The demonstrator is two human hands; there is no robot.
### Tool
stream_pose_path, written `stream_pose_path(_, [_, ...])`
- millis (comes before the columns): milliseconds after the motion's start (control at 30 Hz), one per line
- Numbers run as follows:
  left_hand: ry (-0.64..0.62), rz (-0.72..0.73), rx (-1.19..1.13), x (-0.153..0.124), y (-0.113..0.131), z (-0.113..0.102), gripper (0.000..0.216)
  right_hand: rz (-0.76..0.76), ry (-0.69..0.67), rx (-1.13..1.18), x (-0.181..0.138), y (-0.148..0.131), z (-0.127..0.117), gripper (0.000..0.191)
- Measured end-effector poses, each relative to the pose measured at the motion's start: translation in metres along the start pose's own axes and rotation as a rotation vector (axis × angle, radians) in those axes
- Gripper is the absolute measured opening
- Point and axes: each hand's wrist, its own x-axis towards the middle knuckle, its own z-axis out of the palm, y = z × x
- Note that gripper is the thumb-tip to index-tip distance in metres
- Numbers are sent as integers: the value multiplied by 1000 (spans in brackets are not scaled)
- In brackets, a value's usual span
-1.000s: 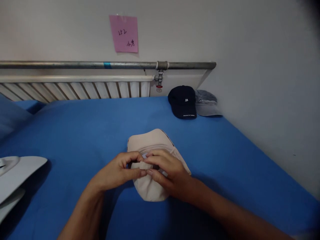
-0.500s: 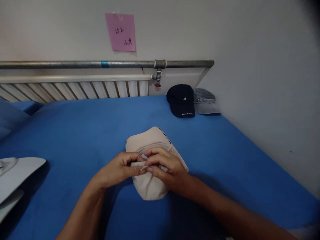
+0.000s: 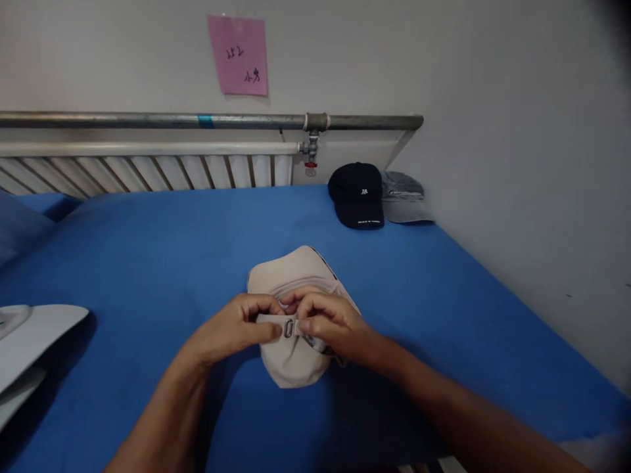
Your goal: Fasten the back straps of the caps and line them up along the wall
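A cream baseball cap [image 3: 290, 366] lies on the blue sheet with its brim [image 3: 290, 268] pointing away from me. My left hand [image 3: 241, 328] pinches the cap's back strap between thumb and fingers, just left of a small metal buckle [image 3: 288, 328]. On the buckle's other side, my right hand [image 3: 335, 323] is closed on the strap, thumb against the fingers. Some of my right fingers reach behind the strap into the cap, where their tips are partly hidden.
At the far right of the blue bed [image 3: 148, 263] sit a black cap [image 3: 355, 190] and a grey cap [image 3: 407, 200], against the wall. White brimmed items [image 3: 44, 335] stand at the left edge. A radiator [image 3: 187, 172] and a metal pipe [image 3: 246, 122] run behind.
My right hand has shifted slightly right along the strap, and its grip has changed. The metal buckle, hidden before, now shows between my thumbs. The left hand stays nearly in place.
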Motion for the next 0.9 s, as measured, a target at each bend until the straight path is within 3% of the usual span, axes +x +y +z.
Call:
stream_pose_path(267, [47,-18,29,4,-1,5,13,-252,189,-348,-1,4,11,15])
stream_pose_path(633, [22,-3,66,3,-3,3,11,-288,219,-383,-1,9,11,16])
stream_pose_path(767, [-49,32,154,2,-2,3,11,-274,204,-353,-2,9,8,14])
stream_pose_path(900, [-153,45,174,2,0,3,12,-351,114,-399,-4,5,7,13])
